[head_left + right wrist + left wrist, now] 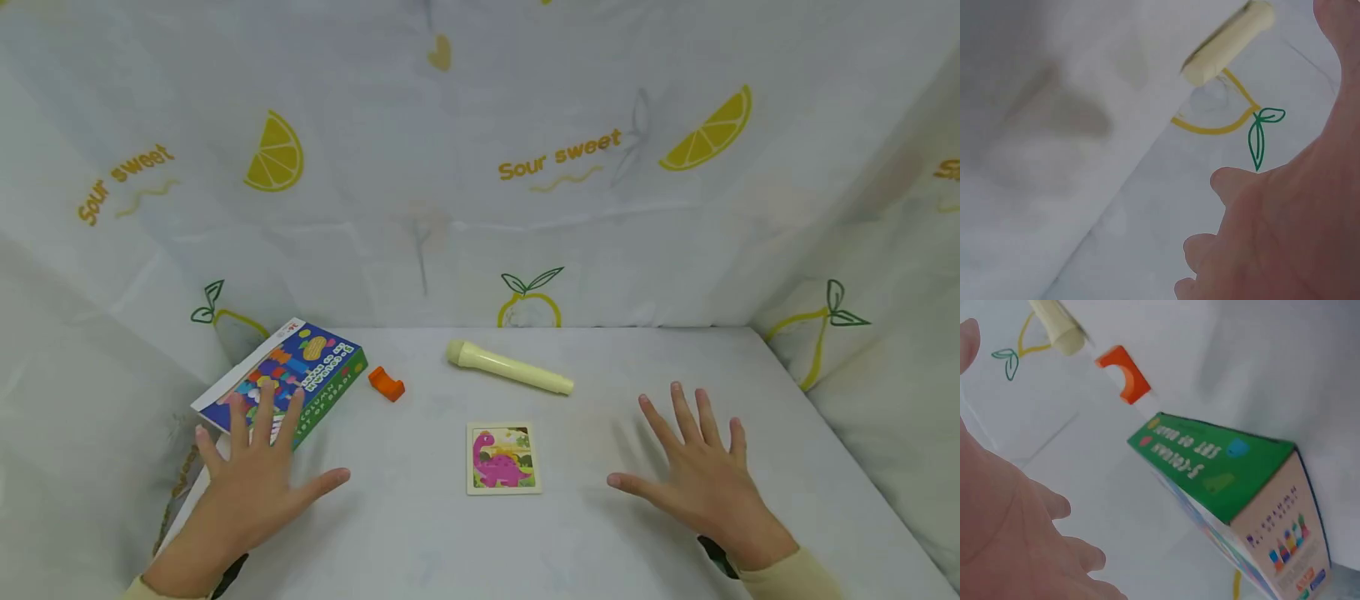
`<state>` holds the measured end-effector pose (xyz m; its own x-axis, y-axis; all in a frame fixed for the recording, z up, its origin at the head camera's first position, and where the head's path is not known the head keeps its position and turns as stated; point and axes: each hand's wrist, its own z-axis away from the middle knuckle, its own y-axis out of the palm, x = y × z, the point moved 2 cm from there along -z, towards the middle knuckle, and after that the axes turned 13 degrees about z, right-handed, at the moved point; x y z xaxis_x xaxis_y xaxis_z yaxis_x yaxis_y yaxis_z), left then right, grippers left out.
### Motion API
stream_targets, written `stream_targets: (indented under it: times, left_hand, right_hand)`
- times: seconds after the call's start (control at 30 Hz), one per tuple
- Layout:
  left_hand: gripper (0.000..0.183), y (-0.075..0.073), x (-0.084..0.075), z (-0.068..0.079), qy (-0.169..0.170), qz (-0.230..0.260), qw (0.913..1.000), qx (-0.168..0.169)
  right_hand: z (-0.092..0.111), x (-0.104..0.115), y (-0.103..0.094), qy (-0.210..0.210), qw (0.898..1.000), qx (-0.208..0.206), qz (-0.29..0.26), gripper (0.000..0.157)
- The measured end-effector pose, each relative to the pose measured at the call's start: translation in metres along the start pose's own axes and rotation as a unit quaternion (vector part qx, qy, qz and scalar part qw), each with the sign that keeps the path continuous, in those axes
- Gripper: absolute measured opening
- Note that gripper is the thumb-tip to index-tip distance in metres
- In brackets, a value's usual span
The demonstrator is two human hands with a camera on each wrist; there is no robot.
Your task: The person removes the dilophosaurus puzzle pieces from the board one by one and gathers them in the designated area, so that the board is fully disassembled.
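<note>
Fingers spread, my left hand [255, 483] is held over the table's left side, its fingertips overlapping a blue and green toy box [300, 375] in the head view. My right hand [701, 471] is likewise spread, over the right side, holding nothing. Between the hands lies a square picture puzzle [504, 458] with a pink dinosaur. Behind it rests a pale yellow toy microphone [513, 368], slanting down to the right. A small orange arch block [387, 384] sits just right of the box; the left wrist view shows its curved notch [1129, 374].
A white cloth covers the table [420, 533]. A white curtain [390, 167] printed with lemons and lettering hangs behind it and at both sides. The box stands at the table's left edge, against the curtain.
</note>
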<state>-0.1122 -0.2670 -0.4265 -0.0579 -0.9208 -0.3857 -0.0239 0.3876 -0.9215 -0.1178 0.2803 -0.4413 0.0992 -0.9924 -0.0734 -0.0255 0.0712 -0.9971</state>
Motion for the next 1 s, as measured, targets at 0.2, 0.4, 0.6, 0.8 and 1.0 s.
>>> stream_targets:
  times: [0.2,0.4,0.6,0.8,1.0]
  left_hand:
    - [0.13,0.023,-0.03,-0.014,0.025,0.015,0.9996,0.004]
    - [0.123,0.059,-0.081,-0.033,0.07,0.047,0.9955,0.042]
    - [0.1,0.093,-0.117,-0.052,0.134,0.087,0.9827,0.094]
    - [0.064,0.11,-0.142,-0.063,0.156,0.125,0.9745,0.102]
    - [0.05,0.118,-0.153,-0.07,0.158,0.129,0.9736,0.104]
  right_hand:
    - [-0.009,0.028,0.0,-0.018,0.999,0.005,-0.035,0.121]
    - [-0.023,0.07,0.0,-0.05,0.997,-0.003,-0.051,0.117]
    - [-0.034,0.11,0.005,-0.122,0.991,-0.026,-0.052,0.106]
    - [-0.043,0.139,0.011,-0.176,0.98,0.003,-0.096,0.087]
    - [-0.047,0.149,0.016,-0.185,0.974,0.012,-0.13,0.074]
